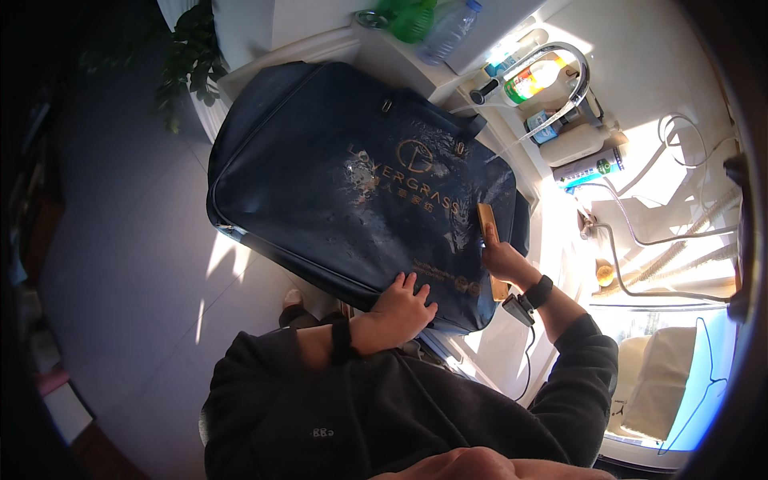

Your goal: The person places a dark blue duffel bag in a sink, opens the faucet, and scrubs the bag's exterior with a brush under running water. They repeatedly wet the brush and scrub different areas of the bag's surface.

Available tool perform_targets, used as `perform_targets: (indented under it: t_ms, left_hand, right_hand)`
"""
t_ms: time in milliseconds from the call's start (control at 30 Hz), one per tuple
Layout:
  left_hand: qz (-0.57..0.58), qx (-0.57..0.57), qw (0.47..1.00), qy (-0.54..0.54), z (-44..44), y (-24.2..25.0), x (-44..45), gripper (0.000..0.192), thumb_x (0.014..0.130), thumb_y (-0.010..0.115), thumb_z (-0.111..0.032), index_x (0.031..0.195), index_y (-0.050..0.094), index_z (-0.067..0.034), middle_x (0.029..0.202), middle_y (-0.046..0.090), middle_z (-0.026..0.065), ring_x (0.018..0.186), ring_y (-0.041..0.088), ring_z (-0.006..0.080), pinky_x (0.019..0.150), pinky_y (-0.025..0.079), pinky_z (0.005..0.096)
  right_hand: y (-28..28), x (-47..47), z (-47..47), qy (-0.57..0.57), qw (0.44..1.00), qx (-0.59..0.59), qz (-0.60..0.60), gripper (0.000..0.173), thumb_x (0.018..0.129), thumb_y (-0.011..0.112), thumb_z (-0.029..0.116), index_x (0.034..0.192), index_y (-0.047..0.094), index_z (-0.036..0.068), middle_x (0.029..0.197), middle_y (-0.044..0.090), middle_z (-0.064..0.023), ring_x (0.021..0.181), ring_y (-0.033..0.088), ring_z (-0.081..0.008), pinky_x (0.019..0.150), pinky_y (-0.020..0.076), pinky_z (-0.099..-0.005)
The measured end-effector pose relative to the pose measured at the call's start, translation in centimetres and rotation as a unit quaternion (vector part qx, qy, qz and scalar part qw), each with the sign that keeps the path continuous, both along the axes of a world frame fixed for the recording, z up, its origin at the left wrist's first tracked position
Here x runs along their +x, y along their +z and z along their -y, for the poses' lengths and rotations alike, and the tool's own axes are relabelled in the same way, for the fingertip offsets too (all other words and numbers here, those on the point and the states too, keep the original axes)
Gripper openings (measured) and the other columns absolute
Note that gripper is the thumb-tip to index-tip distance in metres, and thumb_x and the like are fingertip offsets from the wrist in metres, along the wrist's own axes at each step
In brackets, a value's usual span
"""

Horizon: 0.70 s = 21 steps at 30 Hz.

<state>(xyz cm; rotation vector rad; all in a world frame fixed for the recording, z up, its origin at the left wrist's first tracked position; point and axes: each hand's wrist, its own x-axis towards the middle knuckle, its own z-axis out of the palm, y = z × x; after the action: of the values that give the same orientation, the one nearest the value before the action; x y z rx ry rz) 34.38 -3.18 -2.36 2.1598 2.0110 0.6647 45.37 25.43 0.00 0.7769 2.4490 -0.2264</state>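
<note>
A large dark-blue storage bag [312, 162] with a zip and gold printed writing lies across the sink in front of me. Its upper surface is wet, with glossy water patches and some foam. In my right hand [507, 262] is a long wooden-backed brush [486, 219], pressed against the bag's right part; the bristle side is hidden. My left hand [403, 309] rests on the near edge of the bag, fingers spread, holding nothing. Beyond the bag's right side, a chrome gooseneck faucet [579, 90] sends a thin water stream towards it.
Several bottles, including a white pump bottle [573, 146], line the right ledge. A clear plastic bottle [450, 33] stands at the back. Metal hoses [618, 258] run along the right. A blue wire hanger [711, 381] lies lower right. A leafy plant [192, 54] hangs at upper left.
</note>
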Motion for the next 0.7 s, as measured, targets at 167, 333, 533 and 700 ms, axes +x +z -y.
perform_targets:
  t_ms: [167,333,533,700]
  left_hand:
    - [0.006,0.023,1.0,-0.004,0.0,-0.4,0.2,0.034,0.081,0.056,-0.023,0.113,0.066,-0.014,0.12,0.059,0.0204,0.111,0.056,0.0438,0.096,0.042,0.0516]
    - [0.025,0.055,0.998,0.002,0.2,-0.7,0.3,0.032,0.081,0.056,-0.022,0.11,0.067,-0.013,0.118,0.06,0.0219,0.11,0.056,0.0445,0.095,0.043,0.0525]
    - [0.025,0.029,0.999,-0.006,-0.1,-0.4,0.2,0.033,0.083,0.054,-0.022,0.112,0.066,-0.012,0.118,0.06,0.0221,0.112,0.054,0.0453,0.096,0.041,0.0531]
    - [0.026,0.035,0.999,0.001,0.0,-0.6,0.6,0.033,0.083,0.054,-0.021,0.113,0.065,-0.012,0.121,0.058,0.0221,0.112,0.054,0.0449,0.097,0.041,0.0531]
  right_hand:
    - [-4.5,-9.9,-10.4,-0.075,0.993,0.082,-0.032,0.069,0.086,0.038,0.01,0.14,0.001,-0.01,0.094,0.061,-0.0336,0.086,0.062,-0.0447,0.072,0.0491,-0.0441]
    - [-4.6,-9.9,-8.3,0.019,0.982,0.125,-0.141,0.062,0.089,0.039,0.012,0.136,0.008,-0.015,0.079,0.063,-0.0303,0.073,0.064,-0.0423,0.063,0.0511,-0.0449]
    - [0.3,-3.6,-0.2,0.041,0.999,-0.02,0.007,0.072,0.089,0.038,0.011,0.145,-0.007,0.005,0.081,0.061,-0.0325,0.076,0.064,-0.0431,0.071,0.0509,-0.0449]
    - [-3.7,-12.3,-9.5,-0.074,0.994,0.08,-0.031,0.074,0.089,0.043,0.016,0.144,-0.003,-0.002,0.098,0.06,-0.0344,0.09,0.063,-0.0438,0.073,0.0502,-0.045]
